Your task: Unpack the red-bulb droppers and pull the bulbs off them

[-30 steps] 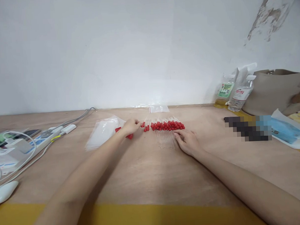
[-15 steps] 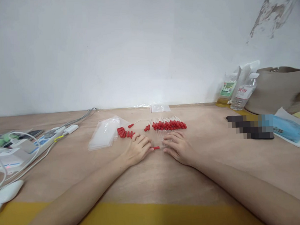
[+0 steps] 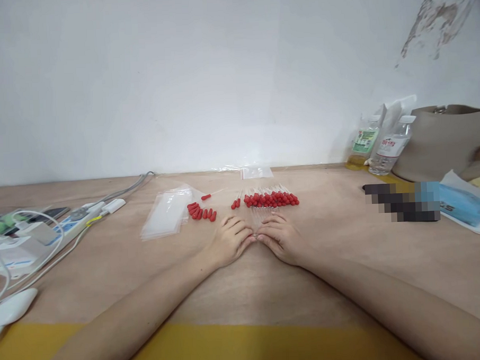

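My left hand (image 3: 231,241) and my right hand (image 3: 281,240) meet low over the table, fingertips almost touching. Between them is a dropper, of which only a sliver of red rubber bulb and clear tube shows. Each hand pinches one end of it. Just beyond the fingers lie several thin clear tubes (image 3: 258,216) side by side. Behind these is a row of red-bulbed droppers (image 3: 270,200), their tubes pointing to the wall. Two more droppers (image 3: 235,203) lie at its left. Loose red rubber bulbs (image 3: 205,214) are left of my left hand, with a single red bulb (image 3: 206,197) behind them.
Clear plastic bags (image 3: 165,214) lie stacked at left, and another bag (image 3: 257,173) by the wall. A power strip (image 3: 77,219) with cables is far left. Bottles (image 3: 392,146), a grey-beige bag (image 3: 441,142) and a blue packet (image 3: 467,204) are at right.
My hands have come together, closing the gap where the red bulb and tube showed. My left hand moved right, uncovering the loose bulbs. The single bulb behind them has shifted slightly.
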{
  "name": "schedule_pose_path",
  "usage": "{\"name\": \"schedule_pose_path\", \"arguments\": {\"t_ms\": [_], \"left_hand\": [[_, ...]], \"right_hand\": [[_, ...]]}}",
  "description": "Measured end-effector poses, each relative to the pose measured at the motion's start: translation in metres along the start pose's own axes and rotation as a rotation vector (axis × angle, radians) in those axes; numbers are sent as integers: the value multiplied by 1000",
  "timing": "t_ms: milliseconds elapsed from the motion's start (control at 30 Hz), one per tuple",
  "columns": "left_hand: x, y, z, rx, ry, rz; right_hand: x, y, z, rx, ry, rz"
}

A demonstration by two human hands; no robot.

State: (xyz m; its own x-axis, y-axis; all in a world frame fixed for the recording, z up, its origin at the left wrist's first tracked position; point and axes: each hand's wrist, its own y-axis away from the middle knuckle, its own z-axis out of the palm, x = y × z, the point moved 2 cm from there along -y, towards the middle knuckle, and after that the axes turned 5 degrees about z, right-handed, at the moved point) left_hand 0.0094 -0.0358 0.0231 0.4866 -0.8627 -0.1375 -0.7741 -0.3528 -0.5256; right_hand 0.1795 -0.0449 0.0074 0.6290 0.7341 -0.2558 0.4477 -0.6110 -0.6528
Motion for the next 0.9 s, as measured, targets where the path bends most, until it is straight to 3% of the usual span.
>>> {"name": "schedule_pose_path", "arguments": {"t_ms": [367, 600, 900], "left_hand": [[3, -1, -3, -84, -110, 37], [6, -1, -8, -127, 44, -12], [6, 4, -10, -202, 213, -78]], "right_hand": [[7, 7, 8, 81, -73, -169], [4, 8, 7, 126, -67, -278], [0, 12, 1, 88, 14, -296]]}}
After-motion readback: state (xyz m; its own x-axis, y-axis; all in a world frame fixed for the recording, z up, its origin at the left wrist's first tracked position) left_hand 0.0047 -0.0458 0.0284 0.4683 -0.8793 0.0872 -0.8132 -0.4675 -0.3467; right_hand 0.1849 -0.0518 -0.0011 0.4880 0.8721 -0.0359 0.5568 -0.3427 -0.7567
